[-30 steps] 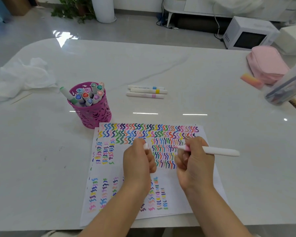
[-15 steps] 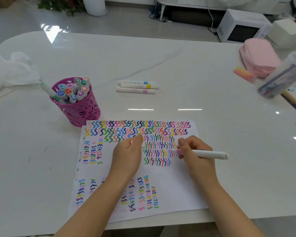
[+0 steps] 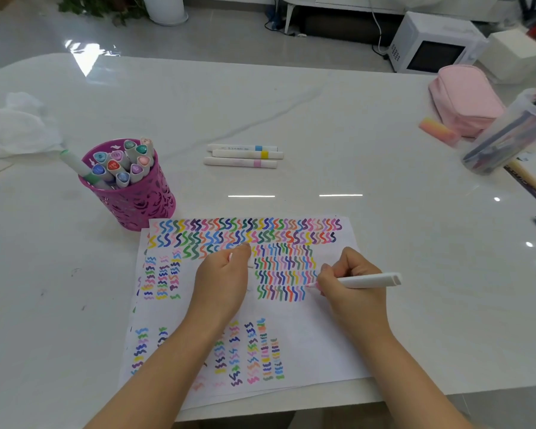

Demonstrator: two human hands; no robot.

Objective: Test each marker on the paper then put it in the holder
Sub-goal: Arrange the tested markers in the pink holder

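Head view: right hand [image 3: 350, 287] pinches the marker [image 3: 370, 280], tip on the paper [image 3: 310, 339]; left hand [image 3: 222, 281] curls round what seems its cap [image 3: 230, 257]. Holder [image 3: 133, 199] stands at ten o'clock. Dragging the right hand could smear fresh squiggles [image 3: 280, 293].

Large white marble-look tabletop [image 3: 291, 103]: grey veins, glossy, rounded far-left corner. Bright glare patch [image 3: 87, 61] near that corner; two thin strip-light reflections [image 3: 251, 196] mid-table. Beyond table: shiny pale grey floor [image 3: 229, 38]. White cylindrical planter [image 3: 164, 9] far left, green leafy plant [image 3: 96, 6] beside it. White legged cabinet [image 3: 353, 0] at back, dark cables [image 3: 274, 23] beneath. White microwave oven [image 3: 430, 48] far right, white box [image 3: 517, 54] just beside it.
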